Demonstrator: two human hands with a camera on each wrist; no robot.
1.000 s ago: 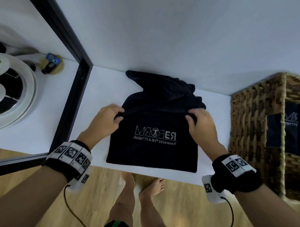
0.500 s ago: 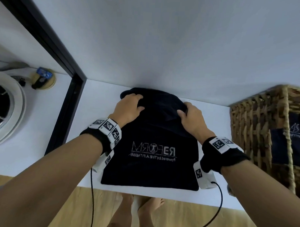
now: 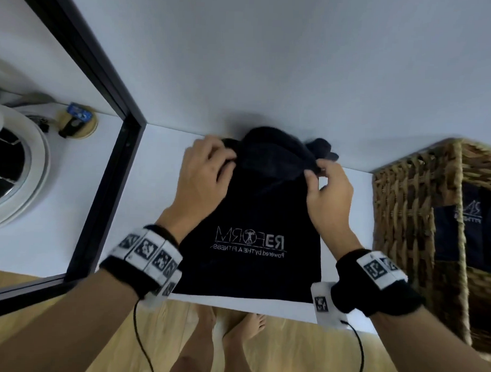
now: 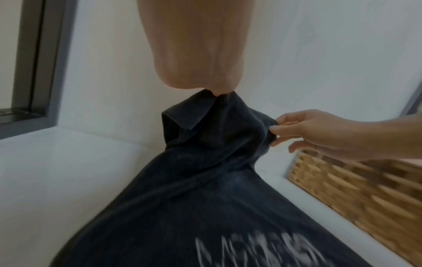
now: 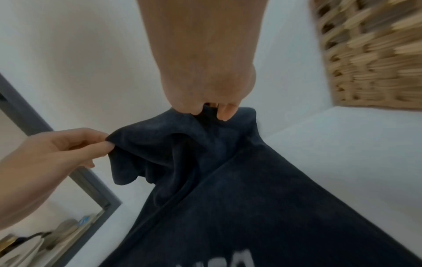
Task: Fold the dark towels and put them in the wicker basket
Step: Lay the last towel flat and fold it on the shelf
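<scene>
Pinching the far corners of the dark towel (image 3: pixel 254 214) with both hands, left hand (image 3: pixel 203 170) and right hand (image 3: pixel 329 194), on the bench (image 3: pixel 161 183) beside the wicker basket (image 3: pixel 404 219) (one folded towel (image 3: pixel 460 229) already inside); folding barely begun.

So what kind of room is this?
Probably a home laundry or utility corner: a dark towel on a white shelf, a wicker basket holding folded towels, and a wood floor.

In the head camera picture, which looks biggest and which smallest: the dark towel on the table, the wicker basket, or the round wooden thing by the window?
1. Dark towel and wicker basket: too close to rank, basket cut off by the frame.
2. Round wooden thing, smallest.
</scene>
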